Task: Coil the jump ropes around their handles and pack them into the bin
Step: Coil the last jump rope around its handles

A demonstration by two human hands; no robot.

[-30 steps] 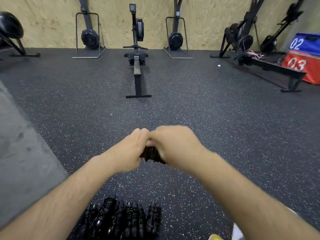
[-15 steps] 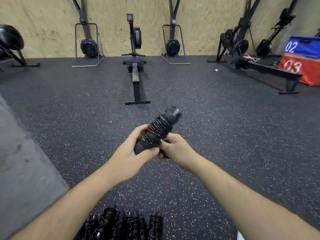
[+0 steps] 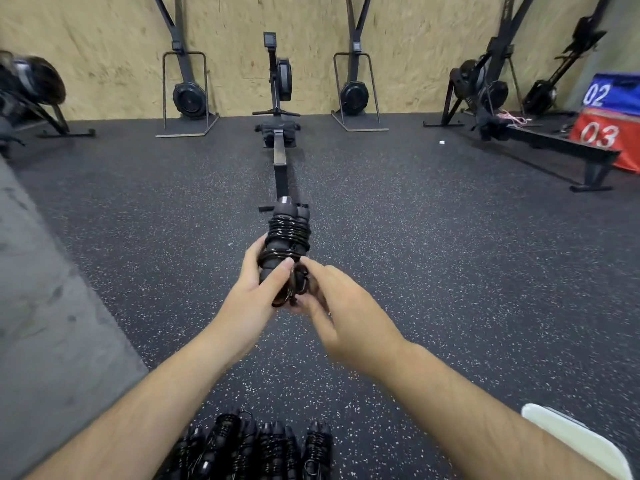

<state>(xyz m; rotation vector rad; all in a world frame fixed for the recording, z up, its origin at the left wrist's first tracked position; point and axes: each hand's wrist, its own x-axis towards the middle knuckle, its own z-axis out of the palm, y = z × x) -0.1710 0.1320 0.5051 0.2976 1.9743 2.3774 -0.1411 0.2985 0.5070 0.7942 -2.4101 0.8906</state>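
Tightly coiled glossy rope (image 3: 289, 233), foam handles (image 3: 284, 216)

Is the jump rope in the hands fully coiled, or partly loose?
Mostly coiled: cord wraps the handles of the jump rope, gripped by the left hand; the right hand pinches loose loops.

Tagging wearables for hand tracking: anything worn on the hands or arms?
Nothing visible. The left hand and right hand are bare: no gloves, rings or tape. Both forearms are bare to the frame edge, lightly haired, no sleeves, watch or wristband. The right one is motion-blurred, so small items could be missed.
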